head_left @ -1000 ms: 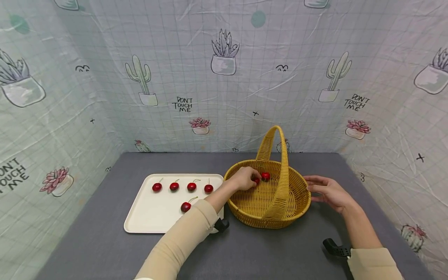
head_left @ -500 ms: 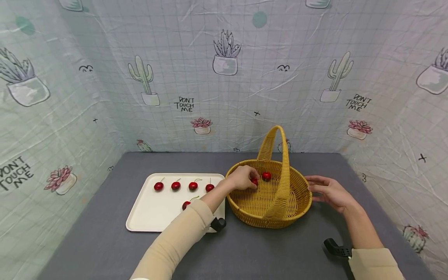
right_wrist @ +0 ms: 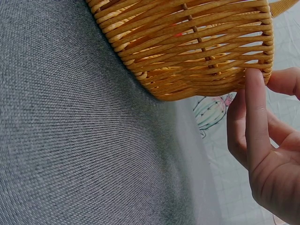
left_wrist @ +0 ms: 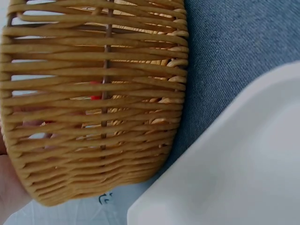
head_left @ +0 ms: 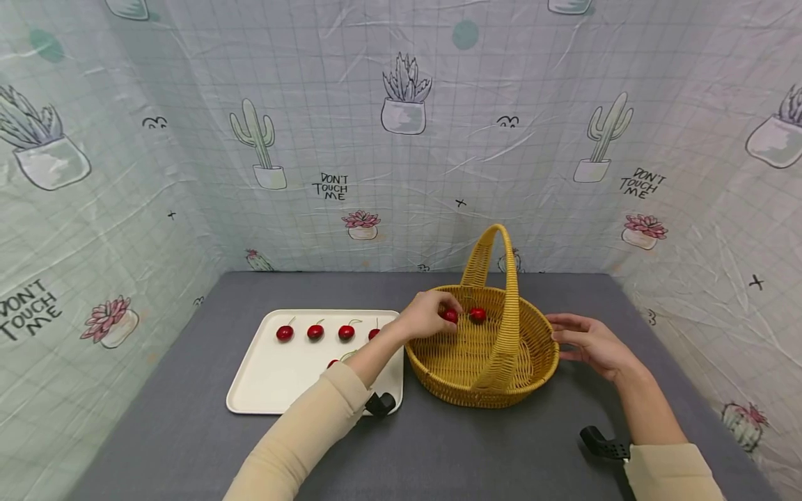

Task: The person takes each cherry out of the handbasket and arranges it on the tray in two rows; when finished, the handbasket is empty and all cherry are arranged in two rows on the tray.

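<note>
My left hand [head_left: 429, 313] is over the left side of the yellow wicker basket [head_left: 464, 369] and pinches a red cherry [head_left: 450, 316] between thumb and fingers. Another cherry [head_left: 478, 315] lies in the basket, just right of it. In the left wrist view the basket's woven wall [left_wrist: 93, 93] hides most of that hand. My right hand [head_left: 592, 346] touches the basket's right rim from outside. In the right wrist view one extended finger [right_wrist: 255, 112] lies against the outer weave, while another fingertip meets the rim.
A white tray [head_left: 263, 383] stands left of the basket, bearing several stemmed cherries, including a back-row cherry [head_left: 315, 332]; my left forearm partly covers others. The basket's tall handle [head_left: 506, 313] arches over its middle. A patterned cloth [head_left: 401, 195] hangs behind the grey table [head_left: 451, 459].
My left hand has moved slightly left and back toward the basket's left rim, with the cherry in its fingers. My right hand stays at the right rim.
</note>
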The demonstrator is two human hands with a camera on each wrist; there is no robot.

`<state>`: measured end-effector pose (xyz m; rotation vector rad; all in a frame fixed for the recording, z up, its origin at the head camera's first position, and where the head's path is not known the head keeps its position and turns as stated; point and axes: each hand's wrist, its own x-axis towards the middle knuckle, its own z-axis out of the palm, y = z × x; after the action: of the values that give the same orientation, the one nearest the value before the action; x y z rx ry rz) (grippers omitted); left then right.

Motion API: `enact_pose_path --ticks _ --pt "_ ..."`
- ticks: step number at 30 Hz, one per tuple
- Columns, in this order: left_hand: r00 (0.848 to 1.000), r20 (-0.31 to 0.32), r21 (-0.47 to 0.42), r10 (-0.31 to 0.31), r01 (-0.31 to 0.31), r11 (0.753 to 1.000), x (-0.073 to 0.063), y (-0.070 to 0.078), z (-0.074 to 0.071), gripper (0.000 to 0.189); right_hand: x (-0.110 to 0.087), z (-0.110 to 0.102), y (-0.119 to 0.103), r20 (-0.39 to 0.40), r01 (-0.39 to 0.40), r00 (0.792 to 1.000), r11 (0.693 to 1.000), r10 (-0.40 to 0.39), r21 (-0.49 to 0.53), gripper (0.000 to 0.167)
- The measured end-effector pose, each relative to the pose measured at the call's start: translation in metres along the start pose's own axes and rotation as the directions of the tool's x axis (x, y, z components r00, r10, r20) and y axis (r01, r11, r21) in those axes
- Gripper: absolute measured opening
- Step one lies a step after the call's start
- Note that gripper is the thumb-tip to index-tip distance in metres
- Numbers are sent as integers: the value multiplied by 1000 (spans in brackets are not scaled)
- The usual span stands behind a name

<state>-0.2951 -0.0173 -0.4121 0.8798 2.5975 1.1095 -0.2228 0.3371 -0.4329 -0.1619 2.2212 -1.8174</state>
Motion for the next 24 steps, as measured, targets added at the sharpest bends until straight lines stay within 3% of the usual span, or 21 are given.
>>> enact_pose_path --ticks 12,17,24 --pt "997 -76 -105 -10 2 994 -20 2 -17 31 0 0 0 -3 1 1000 1000 -1 -12 62" --pt "992 -124 -124 -21 6 992 -34 2 -25 32 0 0 1 -7 -2 1000 1000 2 -9 62" --pt "982 -189 -220 -18 -24 975 -55 -1 -35 33 0 0 1 -7 2 1000 1000 -2 -5 62"
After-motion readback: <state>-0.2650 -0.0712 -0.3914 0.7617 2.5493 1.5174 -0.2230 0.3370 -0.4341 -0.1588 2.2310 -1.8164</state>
